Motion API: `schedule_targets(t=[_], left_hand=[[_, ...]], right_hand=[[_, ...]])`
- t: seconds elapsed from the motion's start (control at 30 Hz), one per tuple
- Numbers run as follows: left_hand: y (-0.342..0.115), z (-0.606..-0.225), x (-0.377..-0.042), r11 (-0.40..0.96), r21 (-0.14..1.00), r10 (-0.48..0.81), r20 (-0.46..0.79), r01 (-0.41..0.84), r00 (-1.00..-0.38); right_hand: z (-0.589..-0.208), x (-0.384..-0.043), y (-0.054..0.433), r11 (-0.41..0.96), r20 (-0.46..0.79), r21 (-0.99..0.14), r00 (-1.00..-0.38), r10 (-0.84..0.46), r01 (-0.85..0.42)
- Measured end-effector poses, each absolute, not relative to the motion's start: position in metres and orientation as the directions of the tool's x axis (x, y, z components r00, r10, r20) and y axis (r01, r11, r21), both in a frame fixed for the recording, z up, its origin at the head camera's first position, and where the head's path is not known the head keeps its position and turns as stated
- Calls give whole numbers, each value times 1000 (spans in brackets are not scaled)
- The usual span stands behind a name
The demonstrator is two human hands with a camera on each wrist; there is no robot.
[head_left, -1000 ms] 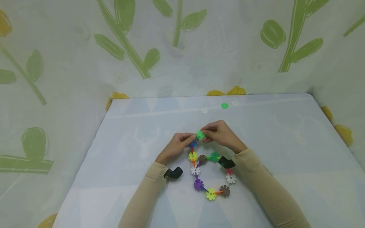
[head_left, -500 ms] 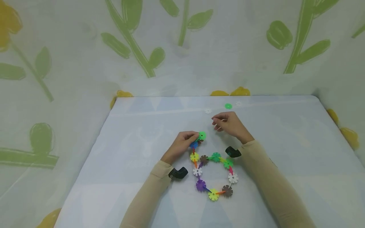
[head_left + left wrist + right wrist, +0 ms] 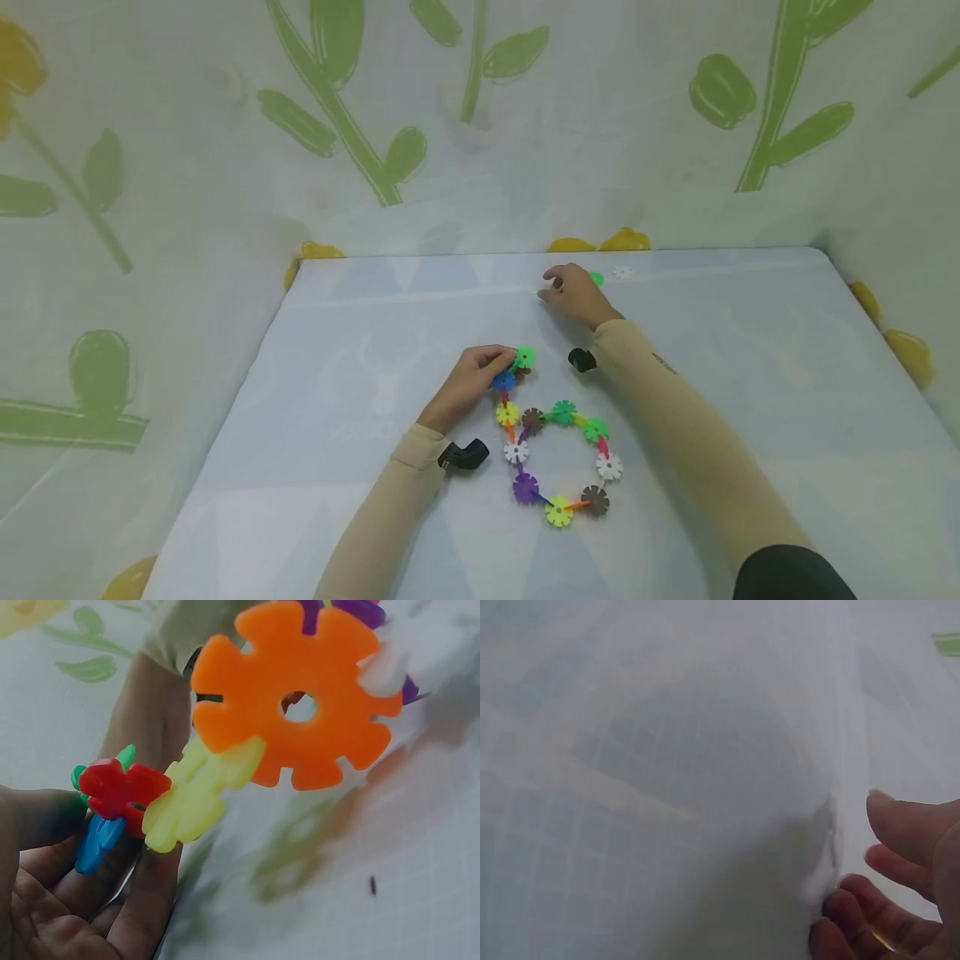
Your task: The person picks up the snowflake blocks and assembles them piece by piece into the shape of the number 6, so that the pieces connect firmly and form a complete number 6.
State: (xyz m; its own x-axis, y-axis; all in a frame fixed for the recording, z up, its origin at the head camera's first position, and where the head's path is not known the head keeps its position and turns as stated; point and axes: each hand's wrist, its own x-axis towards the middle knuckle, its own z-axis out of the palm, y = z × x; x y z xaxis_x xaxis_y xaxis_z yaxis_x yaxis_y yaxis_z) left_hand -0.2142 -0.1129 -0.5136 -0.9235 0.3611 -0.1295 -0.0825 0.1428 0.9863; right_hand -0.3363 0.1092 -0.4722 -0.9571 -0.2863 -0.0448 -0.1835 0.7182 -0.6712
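Observation:
A chain of notched, colourful interlocking discs (image 3: 558, 512) lies on the table, its lower part bent into a ring. At its upper end my left hand (image 3: 472, 379) pinches the chain beside a bright green disc (image 3: 525, 357) and a blue disc (image 3: 504, 381). The left wrist view has a red disc (image 3: 112, 787) at the thumb, then a yellow disc (image 3: 180, 814) and an orange disc (image 3: 247, 697) close to the camera. Towards the far edge, my right hand (image 3: 576, 296) reaches low over the table, fingers loosely bent and apart. The right wrist view shows nothing between those fingers.
Just beyond the right hand lie a loose green disc (image 3: 597, 278), partly covered by it, and a white disc (image 3: 622, 272). A pale wall covering (image 3: 600, 167) with green leaf prints rises behind the table's far edge. Black wrist cameras (image 3: 465, 454) hang at both sleeves.
My right hand has let go of the bright green disc and moved away to the far side, now covering the spot of a loose white disc. The left hand keeps its pinch in place.

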Motion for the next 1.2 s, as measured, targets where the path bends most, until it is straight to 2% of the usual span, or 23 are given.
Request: schedule_targets(t=[0.13,0.4,0.6,0.87,1.2], left_hand=[[-114,-512,-214,161,984,351,-133,-80,-927],[-113,-512,-214,197,978,340,-138,-72,-930],[-114,-512,-214,187,980,349,-134,-71,-927],[-112,-512,-214,199,978,321,-128,-66,-938],[-111,-512,-214,148,985,324,-132,-88,-937]], right_hand=[[-475,-344,105,750,-54,-630,-952,-300,-201],[-468,-343,108,749,-146,-654,-953,-266,-109],[-472,-336,116,708,-157,-701,-950,-271,-86],[-471,-305,132,621,-59,-762,-936,-347,-183],[-468,-266,141,490,-4,-831,-877,-480,-265]])
